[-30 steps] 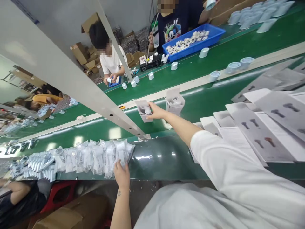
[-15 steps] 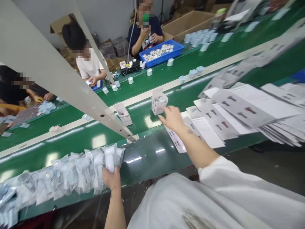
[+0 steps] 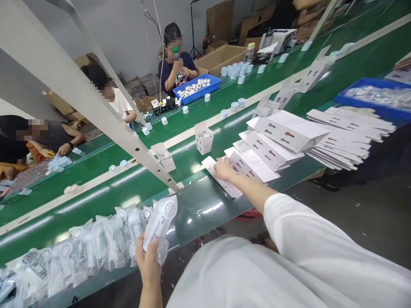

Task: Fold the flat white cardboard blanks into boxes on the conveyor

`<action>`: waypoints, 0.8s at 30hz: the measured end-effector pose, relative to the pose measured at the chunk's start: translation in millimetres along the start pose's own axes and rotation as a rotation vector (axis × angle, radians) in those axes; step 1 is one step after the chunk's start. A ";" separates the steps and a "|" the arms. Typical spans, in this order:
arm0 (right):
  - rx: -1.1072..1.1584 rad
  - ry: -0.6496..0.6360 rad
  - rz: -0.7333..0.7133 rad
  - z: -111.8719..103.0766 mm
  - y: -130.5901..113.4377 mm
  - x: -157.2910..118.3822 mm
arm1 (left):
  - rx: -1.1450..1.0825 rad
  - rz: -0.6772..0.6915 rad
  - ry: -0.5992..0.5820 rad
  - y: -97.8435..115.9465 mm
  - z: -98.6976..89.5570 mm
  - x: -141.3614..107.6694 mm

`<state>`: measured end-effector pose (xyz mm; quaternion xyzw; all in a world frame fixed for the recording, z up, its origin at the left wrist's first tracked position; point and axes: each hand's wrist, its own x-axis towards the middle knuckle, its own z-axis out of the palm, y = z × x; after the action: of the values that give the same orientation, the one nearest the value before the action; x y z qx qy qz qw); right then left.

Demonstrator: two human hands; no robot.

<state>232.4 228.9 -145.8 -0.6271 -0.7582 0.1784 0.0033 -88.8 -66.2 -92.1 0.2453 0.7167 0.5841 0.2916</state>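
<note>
My left hand (image 3: 148, 256) is wrapped round a bagged white device (image 3: 162, 216), held upright at the right end of a row of similar bagged devices (image 3: 105, 241). My right hand (image 3: 224, 169) rests on the nearest flat white carton (image 3: 226, 182), at the left end of a row of overlapping printed cartons (image 3: 266, 156). Its fingers are bent over the carton's edge; whether they grip it is hard to see. An open, filled white box (image 3: 204, 143) stands upright on the green belt beyond my right hand. Another open box (image 3: 164, 157) lies tilted to its left.
A pale metal post (image 3: 128, 143) slants across the left side. Small pale cups (image 3: 235, 106) stand along the far belt. Across it, people sit near a blue tray (image 3: 197, 88) of small white parts. Another blue tray (image 3: 379, 96) lies at the right, behind stacked cartons (image 3: 343, 145).
My left hand has lifted a bagged device out of the row. My right hand has moved from the upright box down onto the nearest flat carton. The camera view has shifted.
</note>
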 end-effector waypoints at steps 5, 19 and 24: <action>0.109 0.161 -0.301 28.3 -49.5 -65.1 | -0.275 0.001 -0.172 38.7 54.8 8.6; 0.370 0.120 -0.496 72.1 -38.4 -155.3 | 0.633 0.951 -0.822 97.6 55.5 1.6; 0.544 0.029 -0.669 43.7 -29.4 -130.6 | 0.454 0.573 -0.713 91.3 57.1 -4.3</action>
<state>222.3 88.4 -150.1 -0.3257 -0.8449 0.3521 0.2367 -44.6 -11.5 -10.5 0.6730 0.5856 0.3502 0.2855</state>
